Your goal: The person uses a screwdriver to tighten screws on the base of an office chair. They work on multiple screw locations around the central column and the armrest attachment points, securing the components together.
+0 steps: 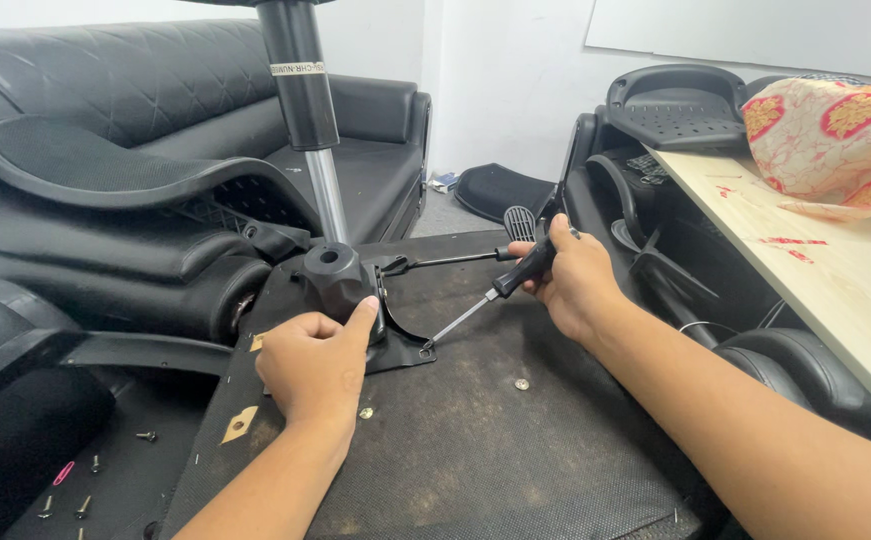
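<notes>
My left hand [315,365] presses on the black metal mechanism plate [355,300] lying on the upturned chair seat underside [475,440], thumb against the plate's housing. My right hand [570,280] grips a black-handled screwdriver [500,290], whose tip rests at a corner hole of the plate near a screw [425,348]. A gas lift cylinder [305,120] rises from the plate's hub. A black lever with a paddle end [455,258] sticks out to the right of the mechanism.
Loose screws [145,436] lie on the dark surface at lower left; a washer [521,383] and another small fastener [365,412] sit on the seat. A black sofa [155,90] stands behind; a wooden tabletop [835,270] and chair parts [675,110] stand to the right.
</notes>
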